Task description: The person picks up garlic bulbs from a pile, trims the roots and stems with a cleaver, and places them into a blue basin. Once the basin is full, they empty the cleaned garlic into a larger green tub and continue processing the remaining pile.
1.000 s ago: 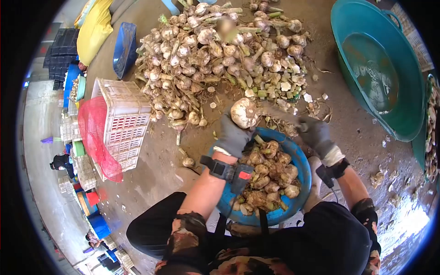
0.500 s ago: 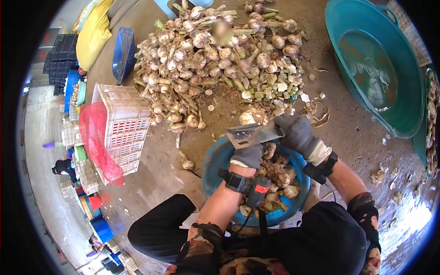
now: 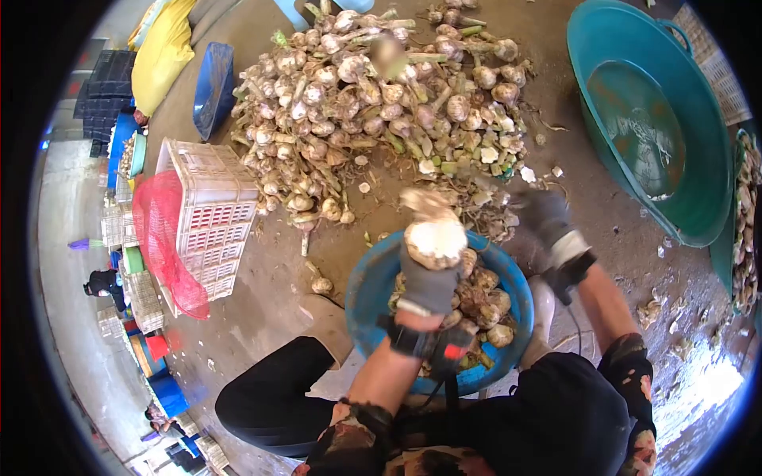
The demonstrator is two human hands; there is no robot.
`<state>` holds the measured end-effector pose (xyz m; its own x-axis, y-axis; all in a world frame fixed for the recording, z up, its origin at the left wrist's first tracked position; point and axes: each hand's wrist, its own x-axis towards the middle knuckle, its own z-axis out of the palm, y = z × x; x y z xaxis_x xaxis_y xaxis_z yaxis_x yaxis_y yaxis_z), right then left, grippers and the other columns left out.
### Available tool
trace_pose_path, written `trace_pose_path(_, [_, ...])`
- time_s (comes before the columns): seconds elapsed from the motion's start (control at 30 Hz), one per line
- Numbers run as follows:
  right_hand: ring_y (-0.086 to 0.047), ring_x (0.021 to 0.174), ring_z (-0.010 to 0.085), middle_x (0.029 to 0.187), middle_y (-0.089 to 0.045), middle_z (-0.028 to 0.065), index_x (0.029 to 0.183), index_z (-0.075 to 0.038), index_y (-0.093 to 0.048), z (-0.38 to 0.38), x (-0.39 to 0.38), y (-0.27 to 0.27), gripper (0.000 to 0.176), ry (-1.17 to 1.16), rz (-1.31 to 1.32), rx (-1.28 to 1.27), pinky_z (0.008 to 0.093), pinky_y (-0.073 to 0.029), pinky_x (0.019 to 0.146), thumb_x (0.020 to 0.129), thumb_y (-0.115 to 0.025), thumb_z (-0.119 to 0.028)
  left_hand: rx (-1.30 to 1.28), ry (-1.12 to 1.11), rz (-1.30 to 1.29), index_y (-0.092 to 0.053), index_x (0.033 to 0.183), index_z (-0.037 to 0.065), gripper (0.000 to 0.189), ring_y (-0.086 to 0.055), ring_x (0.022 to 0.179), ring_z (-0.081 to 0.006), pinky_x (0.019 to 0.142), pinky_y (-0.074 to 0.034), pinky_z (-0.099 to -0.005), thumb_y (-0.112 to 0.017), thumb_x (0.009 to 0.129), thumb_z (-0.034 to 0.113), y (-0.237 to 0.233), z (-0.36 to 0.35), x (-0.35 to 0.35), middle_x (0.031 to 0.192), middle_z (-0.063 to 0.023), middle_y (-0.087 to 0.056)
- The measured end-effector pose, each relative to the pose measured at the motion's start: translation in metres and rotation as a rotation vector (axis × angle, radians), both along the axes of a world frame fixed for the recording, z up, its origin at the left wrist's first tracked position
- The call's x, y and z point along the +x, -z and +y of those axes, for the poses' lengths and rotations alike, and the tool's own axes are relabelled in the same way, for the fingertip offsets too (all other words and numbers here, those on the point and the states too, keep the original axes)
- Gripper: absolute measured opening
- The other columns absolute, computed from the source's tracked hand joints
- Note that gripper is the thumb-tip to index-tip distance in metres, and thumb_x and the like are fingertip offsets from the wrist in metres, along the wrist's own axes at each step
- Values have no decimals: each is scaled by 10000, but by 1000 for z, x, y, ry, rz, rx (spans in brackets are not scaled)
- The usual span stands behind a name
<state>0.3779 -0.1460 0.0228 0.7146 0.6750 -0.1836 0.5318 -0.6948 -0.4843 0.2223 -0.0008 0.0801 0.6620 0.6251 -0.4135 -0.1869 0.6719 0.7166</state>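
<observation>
My left hand [image 3: 429, 287], in a grey glove, is closed around a large garlic bulb [image 3: 436, 240] whose pale flat face points up. It is above the blue basin [image 3: 361, 297], which holds several garlic bulbs [image 3: 490, 305]. Off to the basin's upper right, my right hand [image 3: 548, 220], also gloved, is smeared by motion. Its fingers look closed around the handle of the broad-bladed knife seen earlier, though the blade is too blurred to make out clearly. Beyond both hands lies a heap of garlic with stalks [image 3: 349, 111], with cut stalk pieces [image 3: 476, 155] on its right side.
A large green tub [image 3: 591, 95] stands at the upper right. To the left are a white plastic crate [image 3: 214, 214] with red netting [image 3: 163, 238], a blue scoop-like container [image 3: 213, 91] and a yellow sack [image 3: 163, 59]. Another person [image 3: 107, 287] is far off at the left.
The knife blade was across the basin by my left hand; my right hand has swung away to the right. My left hand has raised and turned the garlic bulb, showing its pale face.
</observation>
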Motion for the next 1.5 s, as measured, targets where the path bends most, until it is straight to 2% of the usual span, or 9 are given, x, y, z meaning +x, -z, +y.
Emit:
trace_pose_path(0.13, [-593,792,290,846,-619,115,883,-157,-591,-36,2,1,175,166,17,-268,398,-472,694,732,-534,-227,966,546,292,-492,1050,26,237,-563,895,-202,771,-487,-333,-458,839,130,-43,31,-12,1003,-90,-567])
trace_pose_path(0.27, [-589,787,302,826,-614,126,862,-140,-583,-24,3,14,184,248,33,-176,397,-466,679,710,-557,-240,471,1180,477,-522,1062,43,325,-553,898,-167,721,-481,-285,-511,825,266,-58,73,-12,1070,-62,-552])
trace_pose_path(0.37, [-585,776,311,807,-610,133,841,-122,-576,-24,-3,11,200,258,178,-152,392,-463,669,693,-576,-255,1896,1145,858,-535,1067,45,352,-503,1014,-237,833,-427,-351,-524,806,280,-23,148,-40,1165,-123,-485])
trace_pose_path(0.43, [-584,770,314,798,-610,134,830,-115,-573,-28,-9,21,210,275,278,-159,389,-462,666,687,-581,-267,1693,765,1345,-537,1083,61,385,-472,1061,-271,867,-401,-363,-551,777,294,7,205,-39,1188,-153,-459])
trace_pose_path(0.6, [-586,740,309,765,-608,130,819,-117,-571,-21,-19,23,213,214,304,-110,376,-463,656,669,-602,-265,1593,1261,1827,-516,1090,49,451,-514,1028,-237,853,-402,-308,-588,753,341,38,239,-33,1083,-151,-546])
trace_pose_path(0.93, [-594,787,325,839,-608,185,962,-136,-600,39,-15,-20,343,-76,514,-47,372,-469,678,675,-577,-321,1136,845,544,-399,1185,-26,544,-500,1042,-241,884,-381,-309,-614,779,264,17,119,1,1117,-171,-525])
trace_pose_path(1.07, [-596,752,316,800,-608,166,937,-136,-593,51,-38,-43,293,-32,231,46,378,-468,662,691,-559,-291,1231,957,864,-529,1079,96,377,-537,961,-247,824,-416,-332,-549,789,336,-12,90,16,1052,-108,-569])
trace_pose_path(1.13, [-589,707,310,747,-601,142,899,-133,-579,48,-39,-62,236,-138,227,66,388,-462,635,703,-544,-261,1785,1075,411,-552,1046,120,354,-546,935,-237,824,-416,-340,-559,774,347,30,107,3,998,-81,-593])
trace_pose_path(1.5, [-573,657,307,669,-575,109,795,-118,-542,36,-43,-34,148,-155,106,274,381,-447,576,659,-564,-173,1480,962,581,-590,992,124,281,-544,935,-202,817,-408,-320,-567,775,301,-1,57,-4,955,-14,-614])
